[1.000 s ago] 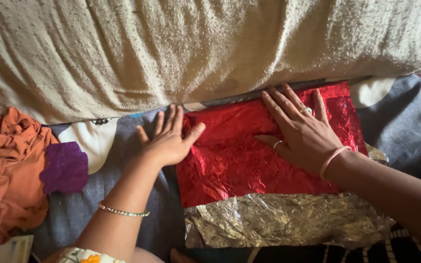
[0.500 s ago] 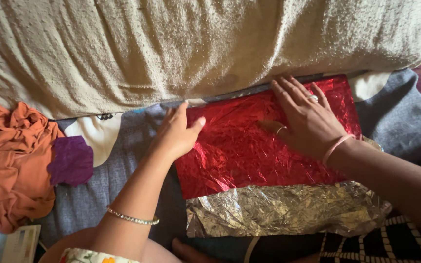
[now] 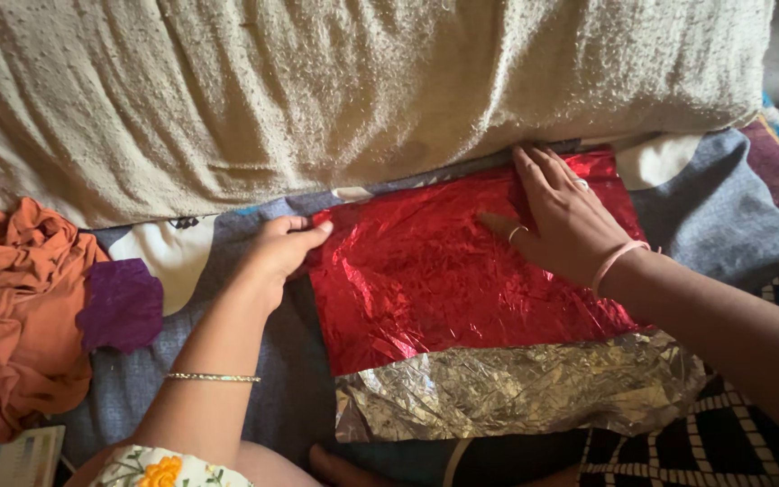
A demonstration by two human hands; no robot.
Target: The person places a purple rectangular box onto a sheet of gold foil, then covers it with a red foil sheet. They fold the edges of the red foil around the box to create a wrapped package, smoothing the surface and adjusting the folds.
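Red foil sheet (image 3: 448, 280) lies crinkled across the centre of the frame on a grey bedcover (image 3: 723, 216), its upper edge running along the foot of a cream towelling cushion (image 3: 362, 90) that fills the top. It is spread nearly flat, though many creases show, and its lower edge overlaps a silver foil sheet (image 3: 516, 392) that sticks out below it towards the bottom of the frame. The left hand (image 3: 277, 251) sits at the red sheet's upper left corner, fingers (image 3: 304, 236) curled and closed with the thumb, pinching that corner. The right hand (image 3: 570, 221) lies on the upper right part of the sheet, fingers (image 3: 543, 176) spread wide and flat, pressing down and gripping nothing. At the left edge are bunched orange cloth (image 3: 11, 307) and a purple scrap (image 3: 119, 307).
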